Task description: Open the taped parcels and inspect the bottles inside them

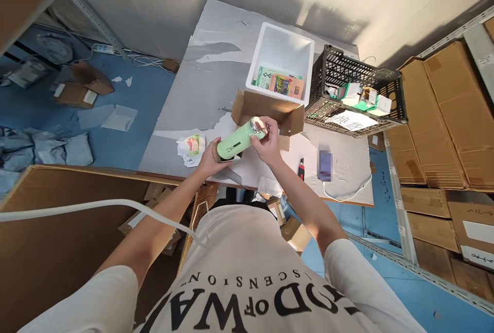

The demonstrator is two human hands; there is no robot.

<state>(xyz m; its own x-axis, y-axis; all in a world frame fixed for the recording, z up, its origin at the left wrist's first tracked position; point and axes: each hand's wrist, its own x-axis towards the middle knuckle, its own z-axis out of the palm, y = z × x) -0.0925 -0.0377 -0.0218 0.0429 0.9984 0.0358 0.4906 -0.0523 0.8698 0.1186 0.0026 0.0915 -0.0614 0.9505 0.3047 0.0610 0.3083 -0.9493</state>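
A light green insulated bottle (236, 143) with a silver lid (259, 126) lies tilted between my two hands above the table's front edge. My left hand (213, 160) is closed around its lower end, where something brown and something dark also show; I cannot make out what they are. My right hand (267, 142) grips the upper end, fingers at the silver lid. Just behind the bottle stands a cardboard box (293, 119) with its flaps spread. Crumpled white paper with a coloured print (192, 149) lies left of my left hand.
A white bin (283, 45) holding flat printed packs stands behind the box. Right of it is a black crate (357, 73) with small boxes. A red-and-black cutter (301, 169) and a blurred phone on a white cable (343, 199) lie at the right. Cartons fill the right shelf.
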